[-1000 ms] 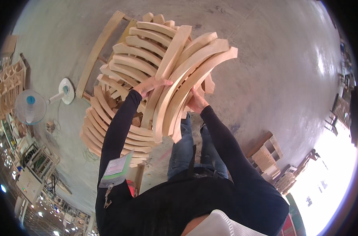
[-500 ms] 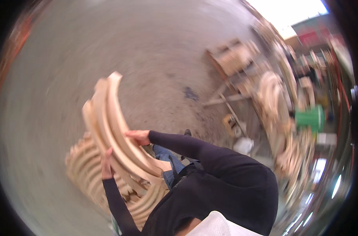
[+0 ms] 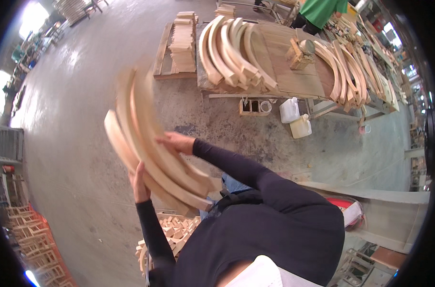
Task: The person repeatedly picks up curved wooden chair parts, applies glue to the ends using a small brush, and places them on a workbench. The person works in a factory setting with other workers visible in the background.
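Note:
Several curved wooden pieces (image 3: pixel 145 138), pale and bowed, are carried as one bundle in front of my body, their far ends blurred. My left hand (image 3: pixel 140 183) grips the bundle's left side, thumb up along the outer piece. My right hand (image 3: pixel 175 142) holds the right side, a little farther from me. The near ends of the pieces reach my waist. Beneath my left forearm, a stack of cut wooden pieces (image 3: pixel 175 228) shows in part; my arm and the bundle hide the rest.
Ahead, a workbench (image 3: pixel 294 81) bears a pile of curved wooden pieces (image 3: pixel 229 50) and a wooden block fixture (image 3: pixel 300 55). Left of it stands a pallet of stacked wood (image 3: pixel 182 45). Plastic jugs (image 3: pixel 301 126) sit below. A person in green (image 3: pixel 320 13) stands beyond. A machine table (image 3: pixel 370 191) is at right.
My body has turned, so the workbench now lies ahead instead of at the right. The bundle stays in both hands, and the ribbed stack of curved wood beneath it has gone from view.

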`<state>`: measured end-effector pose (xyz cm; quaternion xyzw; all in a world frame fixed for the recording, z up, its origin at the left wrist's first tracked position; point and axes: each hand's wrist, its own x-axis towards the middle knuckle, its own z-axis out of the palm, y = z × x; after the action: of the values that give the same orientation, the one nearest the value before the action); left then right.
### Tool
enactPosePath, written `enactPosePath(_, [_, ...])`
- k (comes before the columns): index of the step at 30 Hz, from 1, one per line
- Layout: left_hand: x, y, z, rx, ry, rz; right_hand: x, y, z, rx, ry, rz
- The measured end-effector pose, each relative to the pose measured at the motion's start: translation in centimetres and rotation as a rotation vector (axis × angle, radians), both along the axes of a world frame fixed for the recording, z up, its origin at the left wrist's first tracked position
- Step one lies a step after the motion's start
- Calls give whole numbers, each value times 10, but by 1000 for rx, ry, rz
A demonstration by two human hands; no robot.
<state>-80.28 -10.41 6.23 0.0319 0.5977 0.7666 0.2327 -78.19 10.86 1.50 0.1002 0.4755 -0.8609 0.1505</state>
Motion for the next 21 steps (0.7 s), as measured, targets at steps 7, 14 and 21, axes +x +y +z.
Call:
enactPosePath(7, [-40, 271, 51, 172, 46, -397, 43, 247, 82, 236, 18, -494])
enactPosePath(14, [-55, 488, 70, 390, 56, -648, 73, 426, 152, 445, 8, -648])
enactPosePath(21, [-117, 623, -74, -431, 842, -317, 25, 571, 48, 799, -419, -456])
